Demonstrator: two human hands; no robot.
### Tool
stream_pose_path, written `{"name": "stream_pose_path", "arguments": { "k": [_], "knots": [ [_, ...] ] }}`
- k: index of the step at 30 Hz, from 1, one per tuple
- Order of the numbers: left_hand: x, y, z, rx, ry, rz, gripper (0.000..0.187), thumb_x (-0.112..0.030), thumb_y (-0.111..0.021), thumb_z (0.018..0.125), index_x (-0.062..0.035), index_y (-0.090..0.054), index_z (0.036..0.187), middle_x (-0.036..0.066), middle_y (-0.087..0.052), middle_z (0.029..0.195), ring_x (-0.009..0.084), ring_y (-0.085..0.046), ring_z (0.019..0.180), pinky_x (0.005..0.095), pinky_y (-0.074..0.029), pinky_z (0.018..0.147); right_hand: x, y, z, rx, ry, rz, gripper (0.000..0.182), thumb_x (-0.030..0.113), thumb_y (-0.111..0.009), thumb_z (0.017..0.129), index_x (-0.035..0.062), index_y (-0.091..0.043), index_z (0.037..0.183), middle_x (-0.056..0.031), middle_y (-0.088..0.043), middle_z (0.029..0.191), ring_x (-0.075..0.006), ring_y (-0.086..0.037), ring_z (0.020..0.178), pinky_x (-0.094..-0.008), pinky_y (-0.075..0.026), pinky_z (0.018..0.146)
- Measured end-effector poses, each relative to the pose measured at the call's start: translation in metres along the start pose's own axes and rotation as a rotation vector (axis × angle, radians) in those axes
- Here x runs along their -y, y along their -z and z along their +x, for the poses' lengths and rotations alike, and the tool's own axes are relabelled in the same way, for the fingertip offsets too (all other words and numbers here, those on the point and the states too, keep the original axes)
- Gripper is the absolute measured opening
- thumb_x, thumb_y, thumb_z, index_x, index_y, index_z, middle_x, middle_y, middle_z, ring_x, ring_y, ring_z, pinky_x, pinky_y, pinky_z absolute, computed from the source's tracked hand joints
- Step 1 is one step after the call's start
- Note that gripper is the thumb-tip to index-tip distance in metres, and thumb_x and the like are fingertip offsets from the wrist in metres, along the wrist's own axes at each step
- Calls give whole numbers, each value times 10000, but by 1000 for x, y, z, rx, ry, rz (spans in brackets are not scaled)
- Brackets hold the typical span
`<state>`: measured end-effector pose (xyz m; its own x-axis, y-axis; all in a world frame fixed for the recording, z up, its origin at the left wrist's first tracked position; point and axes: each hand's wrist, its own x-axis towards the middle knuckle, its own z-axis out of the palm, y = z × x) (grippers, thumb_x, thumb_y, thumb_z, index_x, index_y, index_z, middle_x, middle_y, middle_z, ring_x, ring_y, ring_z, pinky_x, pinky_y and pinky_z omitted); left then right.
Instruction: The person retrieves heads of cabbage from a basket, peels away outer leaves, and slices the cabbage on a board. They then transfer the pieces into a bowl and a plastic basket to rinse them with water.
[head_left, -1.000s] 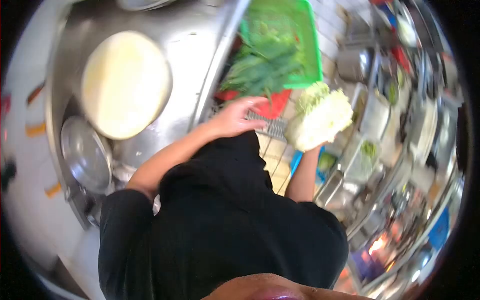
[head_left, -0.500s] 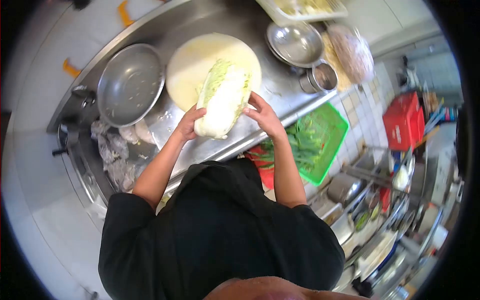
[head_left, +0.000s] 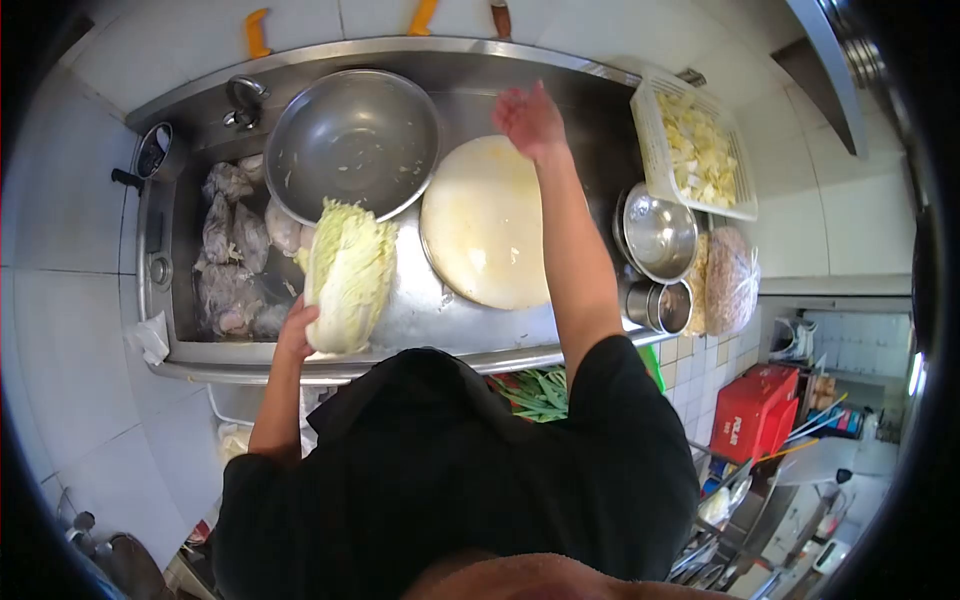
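A pale green and white napa cabbage [head_left: 350,280] is gripped at its lower left side by my left hand [head_left: 298,328]. It is held tilted near the sink counter's front edge, its leafy end by the steel bowl's [head_left: 350,135] rim. My right hand [head_left: 530,120] is stretched out over the far side of the round cutting board [head_left: 485,225], fingers apart and nothing seen in them. Beyond it, along the back edge, are a brown handle [head_left: 501,20] and two yellow handles, one of them the middle yellow handle [head_left: 422,17].
A white basket of cut pale pieces [head_left: 700,150] stands at the back right. Steel bowls [head_left: 660,235], a steel cup [head_left: 670,308] and a bagged bundle [head_left: 733,280] sit below it. Bagged items [head_left: 225,240] fill the left sink, beside a faucet [head_left: 243,100].
My right hand has left the cabbage and reached forward past the cutting board. My left hand has carried the cabbage left, off the board. The view has turned.
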<state>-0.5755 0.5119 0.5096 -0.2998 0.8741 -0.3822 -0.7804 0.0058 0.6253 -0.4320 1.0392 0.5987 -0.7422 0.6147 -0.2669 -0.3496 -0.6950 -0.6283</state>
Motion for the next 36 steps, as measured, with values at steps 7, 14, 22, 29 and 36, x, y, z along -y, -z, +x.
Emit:
{"name": "stream_pose_path", "arguments": {
  "k": [7,14,22,29,36],
  "knots": [
    [7,59,-83,-184,-124,-121,916,-395,-805,771,12,-371,1468,185,-582,1349,333,-612,1189,477,-514,1003,33,-44,188,-142,-3,327,566,557,-386,1024,11,-534,1018,-153,-614,865,-288,-593,766,-470,-535,717],
    [21,67,-127,-367,-169,-298,891,-383,-778,778,16,-371,1462,178,-582,1343,325,-623,1167,452,-521,991,61,-60,227,-24,123,416,228,261,-471,893,100,-617,823,-53,-612,716,-227,-550,640,-393,-493,641],
    [8,60,-73,-329,-153,-34,891,-353,-766,780,22,-357,1477,187,-566,1367,311,-612,1193,440,-505,1012,39,-197,110,169,76,201,118,160,-558,799,51,-584,758,-88,-606,727,-281,-561,720,-437,-471,738],
    [-13,-38,39,68,-38,149,816,-158,-787,766,19,-390,1456,134,-575,1335,226,-562,1219,350,-421,1060,-33,-77,-90,88,-59,-222,376,-25,-499,653,45,-540,1021,-77,-531,771,-249,-535,611,-404,-473,623],
    [-19,-150,117,304,45,814,874,-265,-863,713,35,-440,1417,160,-608,1292,224,-584,1178,322,-433,1023,-70,30,-297,-514,-99,-533,336,-41,-489,711,-6,-513,1044,-59,-483,720,-148,-453,468,-290,-396,399]
  ]
}}
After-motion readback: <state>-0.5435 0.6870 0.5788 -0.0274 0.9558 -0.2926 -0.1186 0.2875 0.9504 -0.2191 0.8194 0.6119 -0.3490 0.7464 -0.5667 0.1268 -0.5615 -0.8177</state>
